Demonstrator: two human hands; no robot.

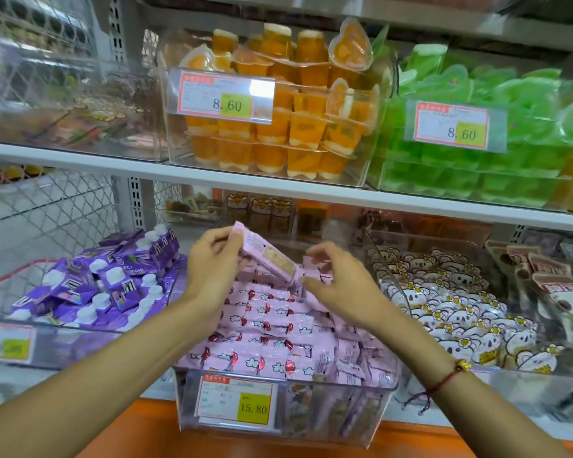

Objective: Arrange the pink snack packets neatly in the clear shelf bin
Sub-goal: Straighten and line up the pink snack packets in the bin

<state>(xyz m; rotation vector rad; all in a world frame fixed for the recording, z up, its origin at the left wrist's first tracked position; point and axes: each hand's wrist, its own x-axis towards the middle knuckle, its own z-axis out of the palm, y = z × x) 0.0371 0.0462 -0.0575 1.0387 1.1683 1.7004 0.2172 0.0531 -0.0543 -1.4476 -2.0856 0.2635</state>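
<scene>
Centrally, the clear shelf bin (344, 411) serves as landmark: it is already heaped with pink snack packets (272, 328), mostly lying flat in rough rows toward its front, while those along its right wall stand on edge and look less orderly. Above the rear of the bin, the left hand (212, 266) grips a small stack of pink packets (267, 257) tilted down to the right; the right hand (338, 285) pinches loose packets at the back of the pile, fingers curled on them. Judged from this, the filling is largely done, and seating the held stack and squaring the right side remain. On the bin's front a price tag (237, 403) reads "15.80"; tags on the orange jelly-cup bin (262, 104) and green bin (477, 140) above read "8.60". Other print is illegible.
</scene>
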